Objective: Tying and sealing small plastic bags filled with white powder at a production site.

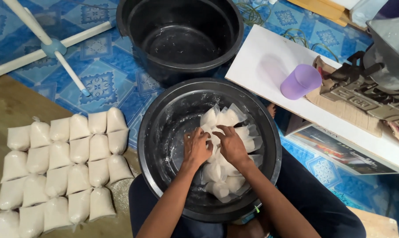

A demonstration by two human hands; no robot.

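A black round basin point(159, 145) sits between my knees and holds several clear plastic bags of white grain point(228, 176). Both hands reach into it. My left hand point(196, 147) is curled with its fingers closed on the edge of a bag in the pile. My right hand point(230, 144) lies beside it, fingers pressed onto the same bag's top. The two hands touch each other over the middle of the basin.
Several filled, tied bags point(58, 167) lie in rows on the wooden floor at left. An empty black tub point(181, 39) stands behind the basin. A white board point(270, 61) at right carries a purple cup point(301, 81) and a metal machine point(376, 79). A white fan stand point(54, 46) lies at upper left.
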